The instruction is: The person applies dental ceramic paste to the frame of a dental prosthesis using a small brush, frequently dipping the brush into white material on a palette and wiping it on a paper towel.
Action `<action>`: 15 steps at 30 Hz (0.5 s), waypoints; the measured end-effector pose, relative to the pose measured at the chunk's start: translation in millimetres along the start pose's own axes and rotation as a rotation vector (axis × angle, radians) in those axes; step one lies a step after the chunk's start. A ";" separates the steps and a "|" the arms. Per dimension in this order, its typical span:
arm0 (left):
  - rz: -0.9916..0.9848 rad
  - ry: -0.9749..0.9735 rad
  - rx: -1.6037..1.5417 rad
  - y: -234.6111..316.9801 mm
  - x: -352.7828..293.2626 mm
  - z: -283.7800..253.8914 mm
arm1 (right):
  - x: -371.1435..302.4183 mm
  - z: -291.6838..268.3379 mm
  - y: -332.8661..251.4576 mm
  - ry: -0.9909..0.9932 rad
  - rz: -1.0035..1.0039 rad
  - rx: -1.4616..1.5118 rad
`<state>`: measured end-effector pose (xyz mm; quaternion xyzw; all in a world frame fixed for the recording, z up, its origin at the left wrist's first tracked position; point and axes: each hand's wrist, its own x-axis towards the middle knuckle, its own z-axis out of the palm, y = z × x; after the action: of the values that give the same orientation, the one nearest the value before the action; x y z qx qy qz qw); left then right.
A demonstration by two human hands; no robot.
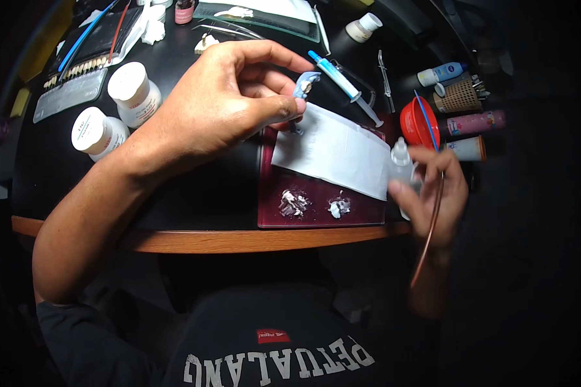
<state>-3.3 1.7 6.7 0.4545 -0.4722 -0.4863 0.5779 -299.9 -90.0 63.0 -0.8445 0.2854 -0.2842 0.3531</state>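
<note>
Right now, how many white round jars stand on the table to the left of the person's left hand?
2: one jar nearer the tooth strip, the other jar just below-left of it, both beside the left hand. None seem hidden.

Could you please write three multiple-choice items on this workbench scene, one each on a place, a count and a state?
1. Where do the paste blobs lie?
A. on the dark red slab
B. on the white paper
C. in the red bowl

2. How many white-capped jars stand at the left?
A. one
B. two
C. four

3. What does the right hand hold?
A. nothing
B. a syringe
C. a dropper bottle and a brush

Key:
1 A, the paste blobs sit on the dark red slab.
2 B, two white-capped jars.
3 C, the right hand grips the dropper bottle and brush.
</note>
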 end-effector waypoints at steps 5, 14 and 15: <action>-0.011 -0.008 0.003 3.6 0.3 -2.2 | 78.7 25.0 37.4 0.079 -0.097 0.173; -0.056 -0.021 -0.021 2.7 3.2 -1.4 | 178.9 50.5 80.1 0.206 0.133 -0.589; -0.054 -0.024 -0.034 3.4 1.4 -0.4 | 177.8 48.5 80.5 0.208 0.079 -0.572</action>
<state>-2.4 0.8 10.2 0.4517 -0.4582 -0.5150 0.5664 -169.4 -237.6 22.9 -0.8643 0.4209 -0.2631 0.0807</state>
